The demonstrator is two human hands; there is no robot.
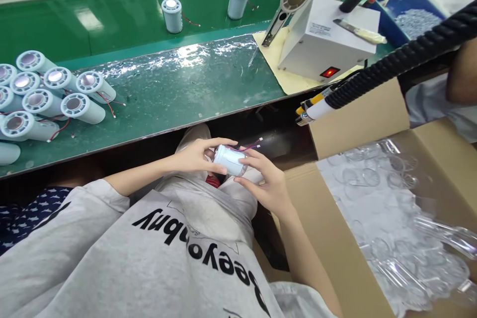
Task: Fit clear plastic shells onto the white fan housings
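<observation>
Above my lap I hold a light-blue cylinder [229, 160] on its side, with thin red and dark wires ending in small white connectors at its upper right. My left hand [196, 155] grips its left end between thumb and fingers. At the other end, my right hand [265, 179] pinches it with fingers above and thumb below. Something clear seems to show at the right end, too small to make out. Similar cylinders with ring-shaped ends, such as this cylinder [82, 108], lie in a group at the bench's left.
The green bench [179, 92] edge runs in front of me. Two cylinders [172, 16] stand behind it. A white box-shaped machine [328, 39] with a lit red switch is at right, near a black ribbed hose [402, 59]. An open carton [326, 228] holds clear plastic parts [402, 278].
</observation>
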